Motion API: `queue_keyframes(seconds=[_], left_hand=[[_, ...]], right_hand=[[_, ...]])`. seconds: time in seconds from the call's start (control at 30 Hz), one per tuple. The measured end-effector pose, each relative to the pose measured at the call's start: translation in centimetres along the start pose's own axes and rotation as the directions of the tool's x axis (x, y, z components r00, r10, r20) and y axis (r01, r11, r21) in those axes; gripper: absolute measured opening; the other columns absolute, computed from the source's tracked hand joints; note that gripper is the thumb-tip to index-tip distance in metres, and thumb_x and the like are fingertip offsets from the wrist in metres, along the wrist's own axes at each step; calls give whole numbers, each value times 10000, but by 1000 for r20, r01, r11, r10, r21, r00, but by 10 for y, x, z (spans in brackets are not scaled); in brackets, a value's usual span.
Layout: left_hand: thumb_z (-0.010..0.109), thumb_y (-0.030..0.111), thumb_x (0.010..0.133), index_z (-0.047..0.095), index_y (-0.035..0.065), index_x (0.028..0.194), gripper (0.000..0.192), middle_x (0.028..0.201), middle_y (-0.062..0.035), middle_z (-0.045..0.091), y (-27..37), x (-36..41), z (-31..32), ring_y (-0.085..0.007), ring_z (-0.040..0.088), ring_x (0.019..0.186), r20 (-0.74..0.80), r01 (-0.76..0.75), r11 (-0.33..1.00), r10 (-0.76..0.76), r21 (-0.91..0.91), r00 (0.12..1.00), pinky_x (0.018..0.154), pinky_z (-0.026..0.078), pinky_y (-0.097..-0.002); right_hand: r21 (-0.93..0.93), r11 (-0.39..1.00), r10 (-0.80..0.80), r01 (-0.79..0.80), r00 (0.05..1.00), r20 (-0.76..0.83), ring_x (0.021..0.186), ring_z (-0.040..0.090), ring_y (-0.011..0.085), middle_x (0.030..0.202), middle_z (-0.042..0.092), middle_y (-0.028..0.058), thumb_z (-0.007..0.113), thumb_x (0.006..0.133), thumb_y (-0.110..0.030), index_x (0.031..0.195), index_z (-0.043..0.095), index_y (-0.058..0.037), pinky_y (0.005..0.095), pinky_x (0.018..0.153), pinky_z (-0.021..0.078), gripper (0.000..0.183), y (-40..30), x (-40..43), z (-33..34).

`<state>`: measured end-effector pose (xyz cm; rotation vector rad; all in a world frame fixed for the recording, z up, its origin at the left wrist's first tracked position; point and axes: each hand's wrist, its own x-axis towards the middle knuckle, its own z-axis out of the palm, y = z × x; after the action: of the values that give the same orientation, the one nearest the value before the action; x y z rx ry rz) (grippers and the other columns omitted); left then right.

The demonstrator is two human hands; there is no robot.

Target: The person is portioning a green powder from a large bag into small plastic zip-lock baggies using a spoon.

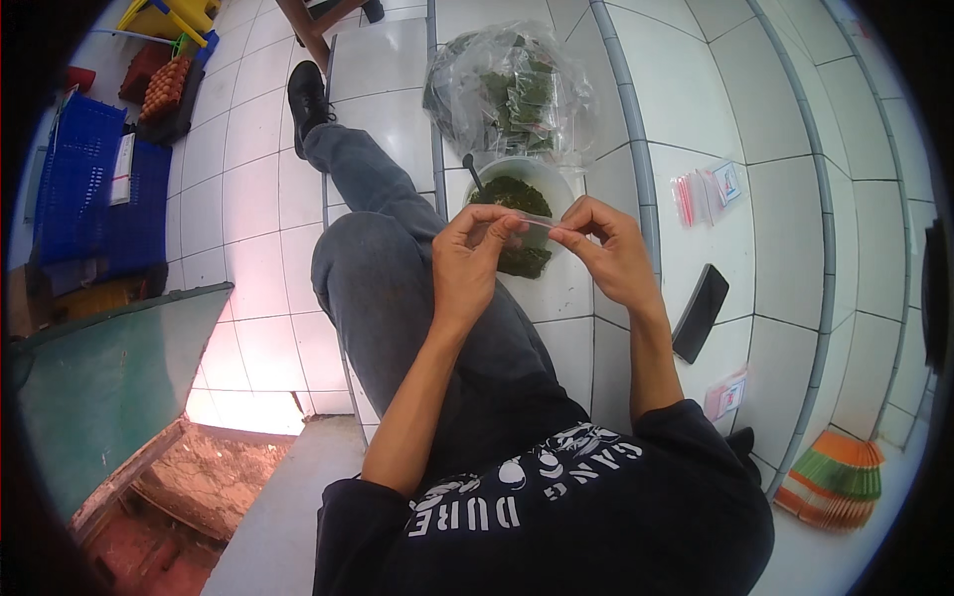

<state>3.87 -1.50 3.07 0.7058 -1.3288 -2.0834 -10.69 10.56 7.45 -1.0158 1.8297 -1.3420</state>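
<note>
My left hand and my right hand pinch the two ends of the pink seal strip of a small clear zip bag. In the lower part of the bag lies dark green dried, shredded material. Behind the hands stands a round white tub with more of this green material, and a dark spoon leans in it. Just beyond the tub, a large clear plastic bag holds many small filled packets.
On the tiled step at the right are empty zip bags, a black phone and another pack of bags. Orange-green packets are stacked lower right. Blue plastic crates and egg trays stand at the left.
</note>
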Motion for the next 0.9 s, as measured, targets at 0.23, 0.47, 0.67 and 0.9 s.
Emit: queue_keyframes(seconds=[0.23,0.47,0.67,0.9], left_hand=[[662,151,971,650,8,988,145,954,-52,704,3,-3,-1,-110,648,855,-28,1,982,5,187,1000,787,525,-253],[659,150,973,634,18,957,135,951,-26,651,0,-2,-3,-107,605,901,32,-85,976,80,201,996,844,479,-250],[665,156,970,629,15,945,148,919,-26,642,9,-2,-1,-103,601,879,37,-141,970,136,196,990,827,480,-253],[677,197,950,625,-21,1002,231,924,-88,674,42,35,9,-166,657,886,-37,-129,900,159,417,987,812,518,-312]], right_hand=[[-164,985,-47,45,999,-6,752,587,116,821,658,52,714,901,-127,936,656,3,263,667,444,147,-12,4,15],[-124,990,-60,60,998,3,780,548,90,818,630,21,684,900,-81,939,638,11,252,731,449,110,-19,8,29],[-113,994,2,2,999,34,754,542,83,812,646,23,684,917,-93,947,654,19,248,705,443,120,-20,4,18],[-121,993,-23,17,998,-52,661,541,80,774,656,18,692,932,-137,953,679,17,234,633,443,156,-8,21,1]])
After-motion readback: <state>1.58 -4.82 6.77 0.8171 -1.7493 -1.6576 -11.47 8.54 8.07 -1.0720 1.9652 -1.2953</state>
